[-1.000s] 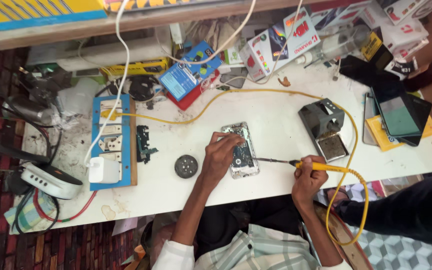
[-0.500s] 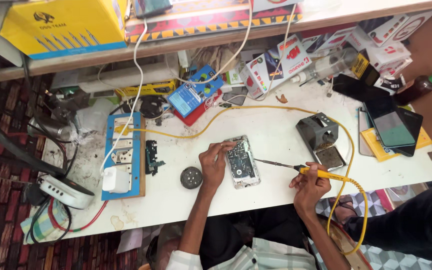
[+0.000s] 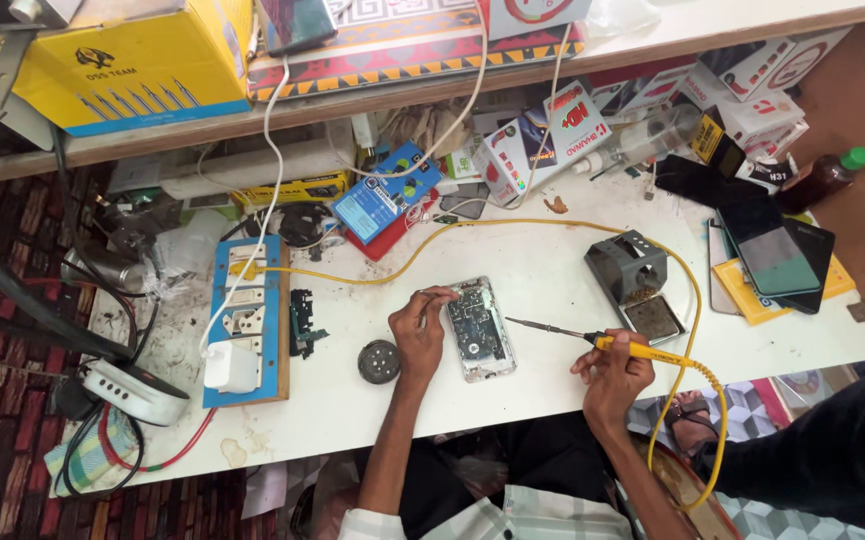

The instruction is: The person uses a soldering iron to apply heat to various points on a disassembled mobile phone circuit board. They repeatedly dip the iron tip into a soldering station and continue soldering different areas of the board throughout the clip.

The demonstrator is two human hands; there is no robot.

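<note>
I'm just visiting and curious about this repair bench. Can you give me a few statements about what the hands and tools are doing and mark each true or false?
1. The right hand holds a yellow-handled soldering iron. True.
2. The left hand rests on the opened phone. True.
3. The iron's tip is touching the phone's board. False: it is clear of the phone, off to its right.
4. The soldering iron stand sits left of the phone. False: it sits to the right.
5. A small round tin lies beside the left hand. True.
</note>
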